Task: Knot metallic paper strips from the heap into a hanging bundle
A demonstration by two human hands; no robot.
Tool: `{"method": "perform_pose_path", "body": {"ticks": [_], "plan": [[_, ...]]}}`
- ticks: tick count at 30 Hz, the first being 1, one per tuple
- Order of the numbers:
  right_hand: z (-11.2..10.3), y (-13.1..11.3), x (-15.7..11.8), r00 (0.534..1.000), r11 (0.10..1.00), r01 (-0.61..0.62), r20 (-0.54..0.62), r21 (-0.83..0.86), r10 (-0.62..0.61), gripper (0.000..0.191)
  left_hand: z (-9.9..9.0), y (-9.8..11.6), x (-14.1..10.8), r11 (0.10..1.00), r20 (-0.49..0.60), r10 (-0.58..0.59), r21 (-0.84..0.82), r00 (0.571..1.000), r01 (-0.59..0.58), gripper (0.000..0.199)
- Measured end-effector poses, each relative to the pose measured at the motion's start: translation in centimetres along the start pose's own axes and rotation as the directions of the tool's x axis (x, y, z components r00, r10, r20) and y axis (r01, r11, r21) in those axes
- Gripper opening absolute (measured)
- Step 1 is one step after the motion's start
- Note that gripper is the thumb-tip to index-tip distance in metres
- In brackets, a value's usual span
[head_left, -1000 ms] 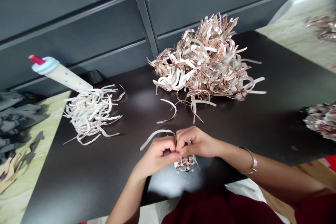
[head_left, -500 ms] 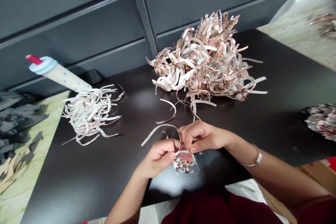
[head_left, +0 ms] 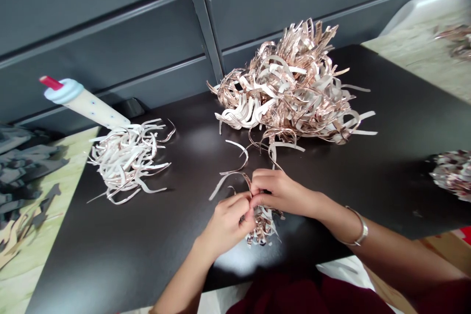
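Near the front edge of the black table, my left hand (head_left: 232,221) and my right hand (head_left: 281,194) meet, thumbs and forefingers pinched close together. Both grip a thin curled strip (head_left: 222,184), pale on one side and rose-gold on the other, whose free end arcs out to the left. The part between my fingertips is hidden. Right below my hands lies a small heap of rose-gold and white scraps (head_left: 263,228). Ahead of my fingers are a few loose curled strips (head_left: 239,152), lying apart from the hands.
A big tangled pile of rose-gold strips (head_left: 294,88) stands at the back of the black table (head_left: 176,240). To the left lies a smaller pile of whitish strips (head_left: 127,159) beside a pale cup-shaped tumbler (head_left: 93,108) with a red straw. More scraps (head_left: 454,174) lie at the right.
My hands have closed in on each other, fingertips now touching. The strip's free end has drawn in toward my hands, and more of the scrap heap below shows.
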State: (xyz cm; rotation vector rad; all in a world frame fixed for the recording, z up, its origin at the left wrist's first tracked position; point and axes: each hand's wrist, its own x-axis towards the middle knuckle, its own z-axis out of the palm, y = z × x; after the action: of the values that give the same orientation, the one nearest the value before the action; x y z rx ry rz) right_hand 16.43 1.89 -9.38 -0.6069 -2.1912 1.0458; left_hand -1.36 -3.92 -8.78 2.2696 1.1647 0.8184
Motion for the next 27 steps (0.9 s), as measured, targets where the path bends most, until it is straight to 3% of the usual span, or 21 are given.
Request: {"method": "perform_pose_path", "body": {"ticks": [5, 11, 13, 16, 19, 23, 27], "plan": [[-1.9, 0.2, 0.1, 0.994, 0.989, 0.003, 0.106, 0.15, -0.019, 0.032, -0.3, 0.0, 0.3, 0.963, 0.006, -0.067, -0.263, 0.998, 0.066, 0.031], [-2.2, 0.3, 0.1, 0.997, 0.97, 0.016, 0.075, 0.241, -0.035, 0.031, -1.0, -0.3, 0.3, 0.795, 0.091, -0.188, -0.57, 0.978, 0.206, 0.04], [-1.5, 0.2, 0.0, 0.998, 0.98, 0.015, 0.06, 0.198, -0.028, 0.028, -0.9, -0.6, 0.3, 0.681, 0.207, -0.268, -0.65, 0.941, 0.337, 0.032], [-0.4, 0.0, 0.0, 0.999, 0.993, 0.042, -0.03, 0.109, -0.039, 0.025, -0.7, -0.9, 0.3, 0.368, 0.392, -0.372, -0.77, 0.841, 0.522, 0.034], [0.1, -0.2, 0.1, 0.991, 0.993, 0.073, -0.117, 0.091, -0.062, 0.019, -0.6, -0.8, 0.5, 0.165, 0.425, -0.443, -0.827, 0.789, 0.538, 0.036], [0.1, -0.3, 0.2, 0.986, 0.989, 0.076, -0.154, 0.125, -0.056, 0.015, -0.9, -0.5, 0.7, 0.059, 0.465, -0.462, -0.833, 0.755, 0.549, 0.031], [-0.1, -0.4, 0.2, 0.987, 0.989, 0.049, -0.155, 0.141, -0.027, 0.013, -0.9, -0.5, 0.5, 0.054, 0.469, -0.459, -0.833, 0.755, 0.55, 0.031]]}}
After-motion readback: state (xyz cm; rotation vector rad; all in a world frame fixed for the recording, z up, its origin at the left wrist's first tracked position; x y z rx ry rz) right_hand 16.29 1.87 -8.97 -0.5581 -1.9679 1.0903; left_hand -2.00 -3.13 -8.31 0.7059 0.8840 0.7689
